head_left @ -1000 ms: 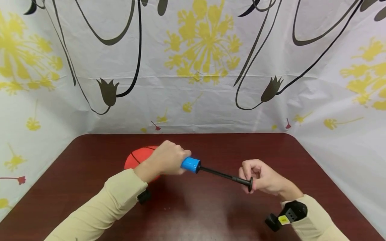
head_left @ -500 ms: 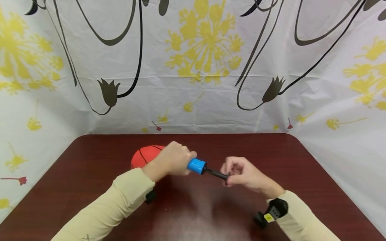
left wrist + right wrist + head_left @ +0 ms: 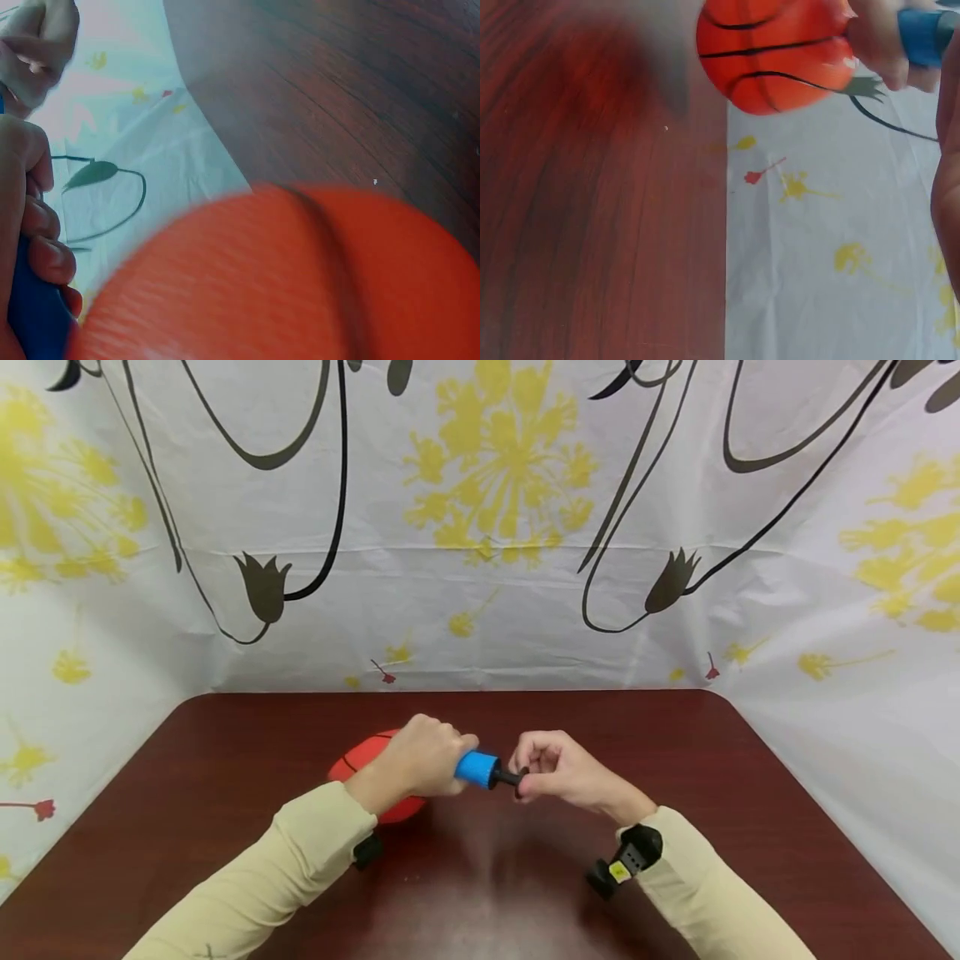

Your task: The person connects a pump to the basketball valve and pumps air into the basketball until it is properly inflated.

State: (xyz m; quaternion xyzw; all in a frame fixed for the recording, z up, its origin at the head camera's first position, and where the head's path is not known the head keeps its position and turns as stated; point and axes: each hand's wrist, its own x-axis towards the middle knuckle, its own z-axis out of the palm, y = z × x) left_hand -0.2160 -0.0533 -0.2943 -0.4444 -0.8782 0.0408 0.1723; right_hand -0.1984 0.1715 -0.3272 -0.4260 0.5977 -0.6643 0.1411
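My left hand [image 3: 420, 758] grips the blue barrel of a small hand pump [image 3: 477, 769]. A short length of black plunger rod sticks out of the barrel's right end. My right hand [image 3: 558, 767] pinches the black handle at the rod's tip. Behind the left hand and partly hidden by it is an orange-red ball [image 3: 403, 811] with black basketball lines. The ball [image 3: 247, 285] fills the lower part of the left wrist view, close to the curled fingers [image 3: 49, 259]. In the right wrist view the ball [image 3: 772, 67] sits right beside the left hand; the pump's end there is hidden.
A dark red-brown table [image 3: 480, 893] with rounded far corners lies beneath the hands. White sheeting [image 3: 337, 635] printed with yellow and grey flowers hangs behind and at both sides. A black camera [image 3: 626, 860] is strapped to the right wrist.
My right hand has moved left toward the left hand, pushing the plunger rod most of the way into the blue barrel. The left hand stays nearly in place; the ball has shifted slightly.
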